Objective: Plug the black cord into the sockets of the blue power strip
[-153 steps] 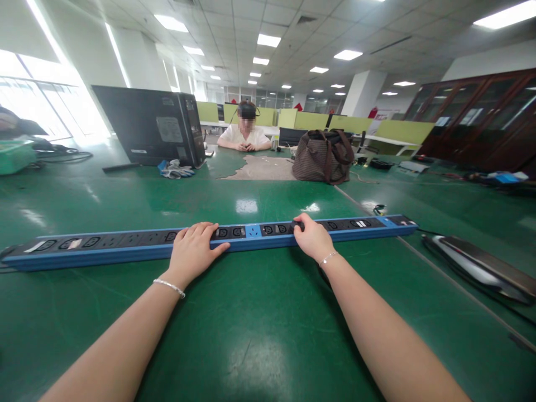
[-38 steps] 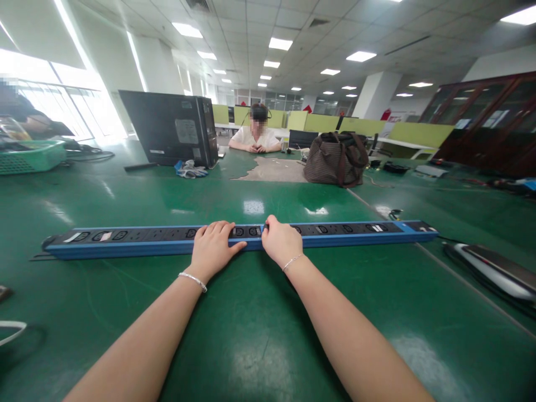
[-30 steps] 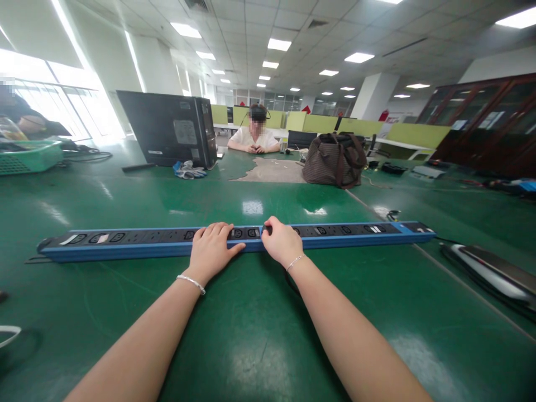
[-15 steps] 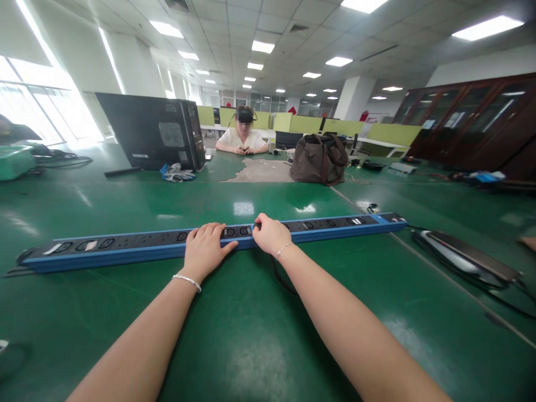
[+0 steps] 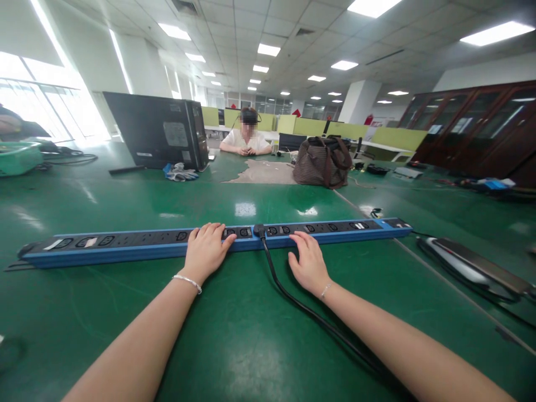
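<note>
A long blue power strip (image 5: 125, 255) with a black socket face lies across the green table. My left hand (image 5: 206, 252) lies over it left of the middle, fingers across the top and thumb along the near edge, steadying it. A black plug (image 5: 259, 230) sits in a socket near the strip's centre. From that plug a thick black cable (image 5: 293, 298) curves toward me and to the right, passing under my right forearm. My right hand (image 5: 309, 261) is open and holds nothing; its fingers are by the strip's near edge, right of the plug.
On the right lies a silver-and-black device with a cord (image 5: 477, 265). Farther back stand a black computer case (image 5: 154, 131), gloves (image 5: 180, 172), a brown bag (image 5: 320, 162) and a green basket (image 5: 19, 159). A person (image 5: 247, 139) sits across the table.
My right hand has let go of the plug and moved right, its fingers opening. The plug and its cable are now visible. My left hand stays on the power strip.
</note>
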`<state>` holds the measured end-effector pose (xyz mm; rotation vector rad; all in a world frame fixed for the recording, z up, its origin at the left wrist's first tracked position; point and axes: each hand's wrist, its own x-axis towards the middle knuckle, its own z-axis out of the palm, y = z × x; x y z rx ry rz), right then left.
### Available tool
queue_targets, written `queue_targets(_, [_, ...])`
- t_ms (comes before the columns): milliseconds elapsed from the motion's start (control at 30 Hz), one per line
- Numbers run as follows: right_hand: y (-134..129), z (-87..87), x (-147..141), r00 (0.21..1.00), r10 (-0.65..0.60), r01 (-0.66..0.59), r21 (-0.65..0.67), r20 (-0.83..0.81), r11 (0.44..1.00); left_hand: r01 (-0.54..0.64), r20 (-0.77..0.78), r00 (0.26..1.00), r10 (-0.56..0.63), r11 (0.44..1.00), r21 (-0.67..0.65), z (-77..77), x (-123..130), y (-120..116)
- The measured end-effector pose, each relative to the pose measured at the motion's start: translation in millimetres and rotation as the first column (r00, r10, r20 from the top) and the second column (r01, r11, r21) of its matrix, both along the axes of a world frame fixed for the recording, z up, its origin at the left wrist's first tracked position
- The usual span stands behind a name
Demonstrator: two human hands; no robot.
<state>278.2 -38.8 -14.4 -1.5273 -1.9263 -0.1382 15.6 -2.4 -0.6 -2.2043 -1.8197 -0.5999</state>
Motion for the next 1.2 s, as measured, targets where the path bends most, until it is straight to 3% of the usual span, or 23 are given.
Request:
queue_targets(133, [-23,-5.8,-41,0.971,-0.103,0.099,-0.029,-0.216,0.995,-0.020,0.001,1.000,0.020,1.000,0.001,-1.2,3,0])
queue_targets(267, [-17,1.4,-75,0.952,-0.037,0.034,-0.015,-0.303,0.999,-0.023,-0.003,1.000,0.023,1.000,-0.001,-1.3,2,0])
queue_targets(333, [1,9.0,-70,0.964,0.114,-0.102,0.060,-0.241,0.993,-0.019,-0.016,1.000,0.019,1.000,0.002,-1.3,1,1])
queue_targets(400, [24,15.5,-52,0.964,0.256,-0.247,0.111,-0.072,0.963,-0.013,-0.028,1.000,0.013,1.000,0.003,-1.8,0,2])
queue_targets(500, [54,16.8,-19,0.996,0.084,-0.079,0.178,-0.020,0.981,-0.014,-0.021,1.000,0.013,1.000,-0.024,-3.0,-1,3])
queue_targets(567, [64,12.6,-6,0.999,-0.001,-0.003,0.127,0.037,0.992,-0.028,0.002,1.000,0.028,0.999,-0.047,-2.0,-1,3])
queue_targets(700, [68,4.9,-5,0.991,-0.056,0.050,0.051,0.118,0.997,-0.045,0.083,0.995,0.052,0.996,-0.074,13.3,10,-4])
queue_targets(833, [68,4.0,-11,0.989,-0.094,0.089,0.056,0.110,0.994,-0.059,0.222,0.966,0.130,0.952,-0.300,41.3,46,-11])
queue_targets(933, [68,3.8,-10,0.990,-0.096,0.090,0.060,0.107,0.994,-0.074,0.181,0.971,0.156,0.917,-0.392,54.2,79,-7])
queue_targets(1067, [68,2.9,-8,0.991,-0.086,0.080,0.065,0.099,0.995,-0.130,0.090,0.979,0.184,0.897,-0.422,54.6,109,1])
queue_targets(1200, [67,3.4,-9,0.992,-0.088,0.082,0.065,0.092,0.995,-0.181,0.035,0.977,0.210,0.909,-0.375,50.3,119,2])
